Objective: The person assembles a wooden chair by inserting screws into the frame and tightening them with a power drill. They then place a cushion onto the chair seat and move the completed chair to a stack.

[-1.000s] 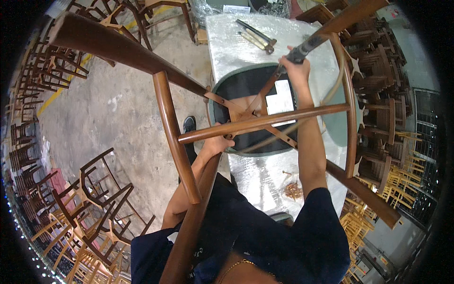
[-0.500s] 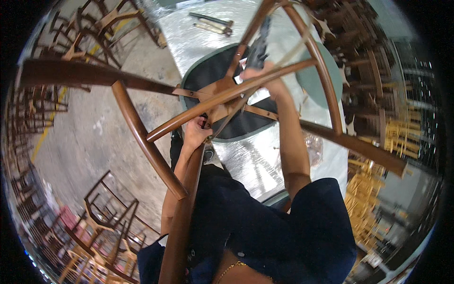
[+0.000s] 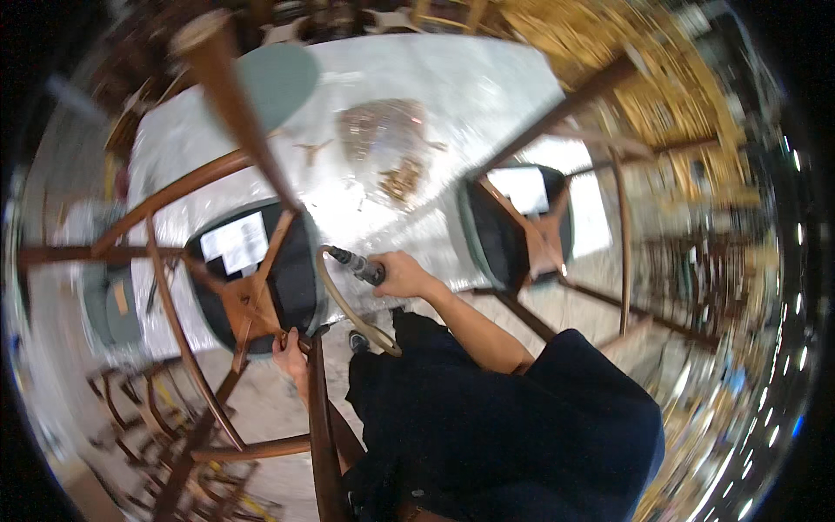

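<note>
An upside-down wooden chair frame stands on a round seat with a black underside. My left hand is at the near edge of that seat, its fingers closed round the wood where a brown leg meets the brace. My right hand grips a dark air screwdriver, held apart from the chair with its tip toward the seat. A beige hose loops down from the tool. White paper lies on the seat's underside.
A film-covered table bears a second upturned chair at right, a clear bag with small brown pieces, and a green round seat. More chairs stand around. Brown legs stick up near my arms.
My view has turned to the right, bringing the bag and the second chair into sight. My right hand has drawn the air screwdriver back from over the seat; my left hand stays at the chair.
</note>
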Demonstrator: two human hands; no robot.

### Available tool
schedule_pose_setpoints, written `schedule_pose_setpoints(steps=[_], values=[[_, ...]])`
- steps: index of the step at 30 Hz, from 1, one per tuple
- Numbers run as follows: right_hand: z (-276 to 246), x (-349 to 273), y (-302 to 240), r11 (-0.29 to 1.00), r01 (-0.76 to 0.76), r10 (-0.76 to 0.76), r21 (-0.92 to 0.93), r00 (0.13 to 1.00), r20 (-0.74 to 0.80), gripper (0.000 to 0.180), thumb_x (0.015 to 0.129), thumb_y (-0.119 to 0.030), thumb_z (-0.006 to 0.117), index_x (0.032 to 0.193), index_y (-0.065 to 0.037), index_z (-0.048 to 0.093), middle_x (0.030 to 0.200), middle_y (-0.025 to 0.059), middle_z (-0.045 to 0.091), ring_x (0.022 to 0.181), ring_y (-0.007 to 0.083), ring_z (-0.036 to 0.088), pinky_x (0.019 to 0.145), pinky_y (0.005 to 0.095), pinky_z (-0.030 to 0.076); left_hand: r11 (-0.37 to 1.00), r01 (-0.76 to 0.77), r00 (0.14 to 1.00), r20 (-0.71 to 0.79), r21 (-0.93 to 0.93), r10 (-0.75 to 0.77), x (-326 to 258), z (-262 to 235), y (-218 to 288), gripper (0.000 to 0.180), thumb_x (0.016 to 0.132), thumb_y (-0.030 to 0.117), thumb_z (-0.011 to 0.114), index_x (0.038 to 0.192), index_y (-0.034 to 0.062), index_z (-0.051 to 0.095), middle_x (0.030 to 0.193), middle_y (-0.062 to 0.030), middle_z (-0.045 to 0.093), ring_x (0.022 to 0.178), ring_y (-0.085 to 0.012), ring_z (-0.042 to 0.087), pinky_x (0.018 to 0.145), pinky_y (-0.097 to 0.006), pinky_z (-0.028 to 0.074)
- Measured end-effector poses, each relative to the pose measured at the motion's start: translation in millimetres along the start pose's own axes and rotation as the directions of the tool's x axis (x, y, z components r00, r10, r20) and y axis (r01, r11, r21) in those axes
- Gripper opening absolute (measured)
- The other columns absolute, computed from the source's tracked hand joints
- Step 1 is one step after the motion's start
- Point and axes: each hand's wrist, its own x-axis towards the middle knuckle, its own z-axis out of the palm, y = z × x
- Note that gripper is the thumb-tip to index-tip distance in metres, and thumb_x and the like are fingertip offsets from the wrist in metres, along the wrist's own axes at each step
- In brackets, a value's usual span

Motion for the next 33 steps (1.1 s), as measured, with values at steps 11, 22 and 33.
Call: schedule_pose_setpoints(steps=[11, 22, 33], values=[[36.2, -194.4, 43.7, 0.852, 0.071, 0.282, 0.519, 0.773, -0.569, 0.051, 0.08, -0.021, 0.086, 0.125, -0.001, 0.074, 0.102, 0.016, 0.079, 0.096, 0.0224, 0.073, 0.09, 0.0398, 0.057, 0.975, 0.111, 0.825, 0.529, 0.194, -0.199, -104.5, 61.3, 15.2, 0.036, 0.103, 0.032, 0.072, 0.124, 0.0034, 0.064, 0.113, -0.0062, 0.068, 0.105, -0.0201, 0.066, 0.095, -0.039, 0.054], [-24.5, -283.8, 40.7, 0.91, 0.255, -0.019, 0.327, 0.813, -0.581, 0.051, 0.071, -0.018, 0.084, 0.117, -0.002, 0.073, 0.093, 0.0189, 0.077, 0.084, 0.0338, 0.074, 0.076, 0.0471, 0.056, 0.894, -0.157, 0.5, 0.814, 0.42, -0.294, -194.1, 222.3, -43.1, 0.038, 0.097, 0.023, 0.072, 0.128, 0.0011, 0.063, 0.114, -0.0093, 0.07, 0.102, -0.024, 0.068, 0.089, -0.04, 0.057], [-49.4, -262.0, 61.1, 0.845, 0.131, 0.353, 0.519, 0.593, -0.724, 0.055, 0.068, -0.012, 0.083, 0.12, -0.003, 0.069, 0.088, 0.0157, 0.072, 0.082, 0.029, 0.07, 0.073, 0.0424, 0.054, 0.846, -0.49, 0.38, 0.925, 0.212, -0.011, -130.6, 464.6, 31.8, 0.08, 0.081, -0.006, 0.085, 0.152, 0.0066, 0.05, 0.136, -0.0142, 0.052, 0.12, -0.0294, 0.059, 0.101, -0.042, 0.053]])
